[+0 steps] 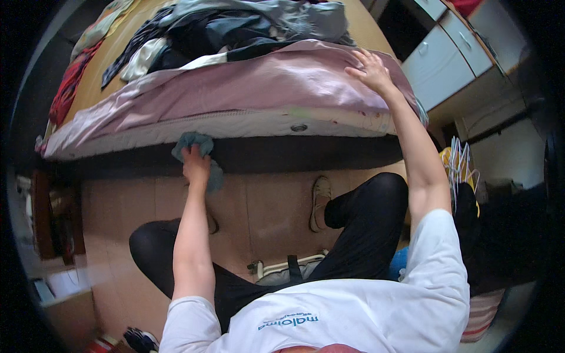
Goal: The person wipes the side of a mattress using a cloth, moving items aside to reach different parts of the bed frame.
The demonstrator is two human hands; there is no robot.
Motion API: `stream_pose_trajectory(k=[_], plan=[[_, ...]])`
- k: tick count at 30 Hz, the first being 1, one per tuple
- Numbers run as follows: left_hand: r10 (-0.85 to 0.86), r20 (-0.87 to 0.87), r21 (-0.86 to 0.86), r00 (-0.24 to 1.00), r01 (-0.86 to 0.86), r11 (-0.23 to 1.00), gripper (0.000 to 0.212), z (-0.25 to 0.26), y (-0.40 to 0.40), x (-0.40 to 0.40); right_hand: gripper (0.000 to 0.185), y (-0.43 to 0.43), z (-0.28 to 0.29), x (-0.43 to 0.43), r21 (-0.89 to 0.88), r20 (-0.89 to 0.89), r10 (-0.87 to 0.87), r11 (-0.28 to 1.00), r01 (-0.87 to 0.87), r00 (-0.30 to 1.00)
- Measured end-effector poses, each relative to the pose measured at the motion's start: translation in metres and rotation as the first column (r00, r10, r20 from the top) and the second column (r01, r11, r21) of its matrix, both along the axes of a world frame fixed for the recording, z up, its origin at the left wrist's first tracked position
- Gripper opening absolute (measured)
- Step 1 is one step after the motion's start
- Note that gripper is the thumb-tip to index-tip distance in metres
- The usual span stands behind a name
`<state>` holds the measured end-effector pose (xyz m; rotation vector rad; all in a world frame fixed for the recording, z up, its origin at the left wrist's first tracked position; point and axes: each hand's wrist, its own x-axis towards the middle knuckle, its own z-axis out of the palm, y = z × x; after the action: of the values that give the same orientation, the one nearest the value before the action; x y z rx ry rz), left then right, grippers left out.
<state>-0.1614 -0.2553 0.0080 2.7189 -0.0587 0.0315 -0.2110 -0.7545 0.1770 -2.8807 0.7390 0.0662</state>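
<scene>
My left hand (197, 166) grips a crumpled grey-blue cloth (194, 142) just below the lower edge of the white mattress (247, 125), in front of the dark bed base (273, 154). One end of the cloth hangs down beside the wrist. Over at the right, my right hand (373, 70) has its fingers spread on or just over a pink sheet (309, 75) that covers the mattress edge. Behind the sheet lies a pile of dark and grey clothes (220, 31) on the bed.
White cabinets with drawers (441, 61) stand right of the bed. White wire hangers (459, 163) are near my right elbow. A folding seat frame (291, 262) is beneath me on the tiled floor (273, 207). An open box (66, 291) stands at the lower left.
</scene>
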Motion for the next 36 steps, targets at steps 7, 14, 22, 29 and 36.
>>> stream_pose_trajectory(k=[7, 14, 22, 29, 36], plan=[[-0.054, 0.117, -0.201, 0.992, 0.077, 0.976, 0.043, -0.012, 0.013, 0.008, 0.068, 0.098, -0.036, -0.021, -0.27, 0.092, 0.536, 0.824, -0.497, 0.839], [0.351, 0.04, -0.937, 0.936, -0.087, 0.339, 0.022, 0.003, 0.052, 0.036, 0.051, 0.057, -0.054, 0.004, 0.015, 0.188, 0.462, 0.881, -0.473, 0.867], [0.472, -0.122, -0.981, 0.873, -0.035, -0.188, 0.036, 0.025, 0.059, 0.097, 0.06, 0.09, -0.055, -0.007, -0.159, 0.143, 0.418, 0.905, -0.396, 0.897], [0.431, 0.198, -0.881, 0.88, -0.033, 0.471, 0.065, 0.035, -0.098, 0.02, 0.11, 0.139, -0.044, -0.024, -0.315, 0.195, 0.619, 0.774, -0.549, 0.761], [-0.067, 0.359, -0.74, 0.931, 0.328, 0.587, 0.048, 0.067, -0.141, -0.036, 0.057, 0.118, -0.027, -0.022, -0.241, 0.358, 0.603, 0.798, -0.553, 0.713]])
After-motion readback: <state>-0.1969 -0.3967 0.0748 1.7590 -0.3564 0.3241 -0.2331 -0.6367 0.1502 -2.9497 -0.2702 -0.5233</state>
